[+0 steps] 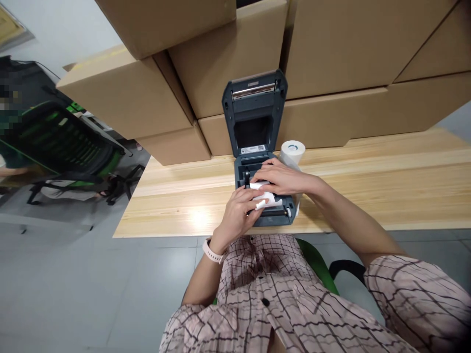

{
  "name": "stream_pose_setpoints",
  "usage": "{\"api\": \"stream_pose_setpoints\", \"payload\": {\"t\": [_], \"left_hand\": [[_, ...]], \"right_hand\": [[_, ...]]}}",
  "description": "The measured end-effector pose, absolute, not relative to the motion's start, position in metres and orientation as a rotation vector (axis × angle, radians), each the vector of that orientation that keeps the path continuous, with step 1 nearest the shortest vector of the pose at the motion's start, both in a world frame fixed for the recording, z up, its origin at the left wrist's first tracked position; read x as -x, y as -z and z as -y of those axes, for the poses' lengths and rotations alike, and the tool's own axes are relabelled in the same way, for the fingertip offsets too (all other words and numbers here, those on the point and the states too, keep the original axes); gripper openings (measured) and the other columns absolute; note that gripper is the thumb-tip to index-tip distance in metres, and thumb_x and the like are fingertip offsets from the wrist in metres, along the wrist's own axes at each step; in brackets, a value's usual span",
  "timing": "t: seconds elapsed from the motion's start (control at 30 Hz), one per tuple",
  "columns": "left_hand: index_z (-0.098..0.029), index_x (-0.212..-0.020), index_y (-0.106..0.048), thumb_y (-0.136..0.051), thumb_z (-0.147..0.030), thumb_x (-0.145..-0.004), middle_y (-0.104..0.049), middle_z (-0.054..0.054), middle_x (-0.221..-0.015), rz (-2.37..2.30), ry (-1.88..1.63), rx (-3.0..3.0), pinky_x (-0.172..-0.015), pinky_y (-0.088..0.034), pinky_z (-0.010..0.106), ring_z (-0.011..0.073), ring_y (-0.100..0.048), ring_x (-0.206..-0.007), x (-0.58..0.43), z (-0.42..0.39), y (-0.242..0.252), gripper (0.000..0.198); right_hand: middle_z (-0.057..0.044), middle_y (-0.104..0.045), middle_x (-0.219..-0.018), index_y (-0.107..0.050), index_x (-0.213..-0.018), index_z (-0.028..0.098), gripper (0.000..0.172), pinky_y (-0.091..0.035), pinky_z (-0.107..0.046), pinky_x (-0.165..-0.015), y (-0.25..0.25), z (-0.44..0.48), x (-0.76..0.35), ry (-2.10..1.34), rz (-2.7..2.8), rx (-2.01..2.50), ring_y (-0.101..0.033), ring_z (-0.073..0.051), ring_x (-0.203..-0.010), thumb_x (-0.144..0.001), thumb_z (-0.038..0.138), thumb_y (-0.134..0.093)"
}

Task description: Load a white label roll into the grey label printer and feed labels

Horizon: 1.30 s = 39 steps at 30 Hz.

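Note:
A dark grey label printer (241, 169) stands on the table with its lid (253, 115) raised. Inside the body lies a white paper label roll (268, 198), partly covered by my fingers. My left hand (241, 211) is closed on the roll's near left side, pinching the loose end of the paper. From the right, my right hand (281, 177) reaches over the roll's far side, fingers curved onto it. A second, standing white label roll (292, 149) is just behind my right wrist, with a strip hanging toward the printer's right side.
Stacked cardboard boxes (331, 49) line the back of the wooden table (176, 196). The table's front edge runs close to my lap. At the left are a black-and-green office chair (62, 142) and part of another person (14, 162).

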<state>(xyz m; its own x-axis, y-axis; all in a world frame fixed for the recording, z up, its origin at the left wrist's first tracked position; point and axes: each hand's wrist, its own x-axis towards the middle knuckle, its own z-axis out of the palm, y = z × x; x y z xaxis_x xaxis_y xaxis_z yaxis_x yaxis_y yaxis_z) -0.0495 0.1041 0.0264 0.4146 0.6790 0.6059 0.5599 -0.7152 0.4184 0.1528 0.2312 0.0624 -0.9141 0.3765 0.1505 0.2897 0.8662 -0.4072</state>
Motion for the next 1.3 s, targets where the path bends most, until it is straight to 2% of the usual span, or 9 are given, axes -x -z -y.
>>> {"api": "stream_pose_setpoints", "payload": {"t": [0.37, 0.57, 0.67, 0.77, 0.9, 1.1, 1.3], "left_hand": [[-0.025, -0.119, -0.078, -0.068, -0.022, -0.1, -0.082, 0.009, -0.122, -1.081, -1.206, -2.543, -0.108, -0.056, 0.053, 0.0251, -0.075, -0.121, 0.057, -0.104, -0.022, 0.022], [-0.025, -0.124, -0.076, -0.066, -0.02, -0.099, -0.08, 0.01, -0.128, -1.121, -1.143, -2.592, -0.112, -0.054, 0.061, 0.0283, -0.072, -0.128, 0.059, -0.1, -0.021, 0.027], [-0.021, -0.13, -0.072, -0.063, -0.016, -0.097, -0.078, 0.013, -0.133, -1.165, -1.06, -2.664, -0.116, -0.052, 0.065, 0.0309, -0.068, -0.135, 0.053, -0.091, -0.025, 0.034], [-0.016, -0.132, -0.07, -0.061, -0.011, -0.096, -0.077, 0.016, -0.134, -1.253, -0.968, -2.711, -0.113, -0.058, 0.059, 0.0314, -0.069, -0.133, 0.045, -0.082, -0.029, 0.038], [-0.015, -0.134, -0.068, -0.058, -0.006, -0.094, -0.078, 0.015, -0.133, -1.322, -1.007, -2.705, -0.108, -0.064, 0.051, 0.0295, -0.073, -0.127, 0.033, -0.077, -0.03, 0.042], [-0.01, -0.133, -0.069, -0.053, 0.0, -0.091, -0.078, 0.016, -0.131, -1.321, -1.046, -2.745, -0.109, -0.065, 0.05, 0.0296, -0.074, -0.128, 0.023, -0.074, -0.029, 0.045], [-0.009, -0.129, -0.07, -0.052, 0.003, -0.091, -0.081, 0.015, -0.126, -1.359, -1.093, -2.766, -0.106, -0.066, 0.046, 0.0283, -0.075, -0.125, 0.015, -0.069, -0.029, 0.043]], "right_hand": [[-0.012, -0.078, -0.113, -0.071, -0.117, 0.018, 0.028, -0.033, -0.052, -0.114, -0.06, -0.234, -0.155, -0.611, 2.816, 0.458, -0.066, -0.027, -0.107, -0.104, 0.034, -0.051], [-0.012, -0.076, -0.114, -0.069, -0.117, 0.017, 0.027, -0.029, -0.053, -0.12, -0.058, -0.237, -0.156, -0.652, 2.811, 0.409, -0.064, -0.027, -0.112, -0.106, 0.034, -0.051], [-0.013, -0.075, -0.116, -0.068, -0.118, 0.017, 0.026, -0.028, -0.053, -0.121, -0.057, -0.238, -0.157, -0.676, 2.805, 0.403, -0.064, -0.027, -0.113, -0.105, 0.033, -0.052], [-0.013, -0.074, -0.116, -0.067, -0.119, 0.016, 0.027, -0.027, -0.054, -0.121, -0.056, -0.238, -0.157, -0.691, 2.807, 0.402, -0.064, -0.028, -0.113, -0.105, 0.034, -0.052], [-0.012, -0.073, -0.116, -0.066, -0.118, 0.018, 0.026, -0.026, -0.055, -0.123, -0.057, -0.238, -0.158, -0.713, 2.806, 0.421, -0.063, -0.027, -0.115, -0.105, 0.033, -0.049], [-0.012, -0.074, -0.117, -0.067, -0.118, 0.021, 0.026, -0.026, -0.056, -0.123, -0.062, -0.235, -0.161, -0.773, 2.77, 0.446, -0.063, -0.028, -0.115, -0.105, 0.033, -0.048], [-0.011, -0.073, -0.134, -0.06, -0.145, 0.025, 0.042, -0.026, -0.057, -0.122, -0.06, -0.234, -0.162, -0.798, 2.757, 0.446, -0.064, -0.029, -0.12, -0.106, 0.03, -0.045]]}}
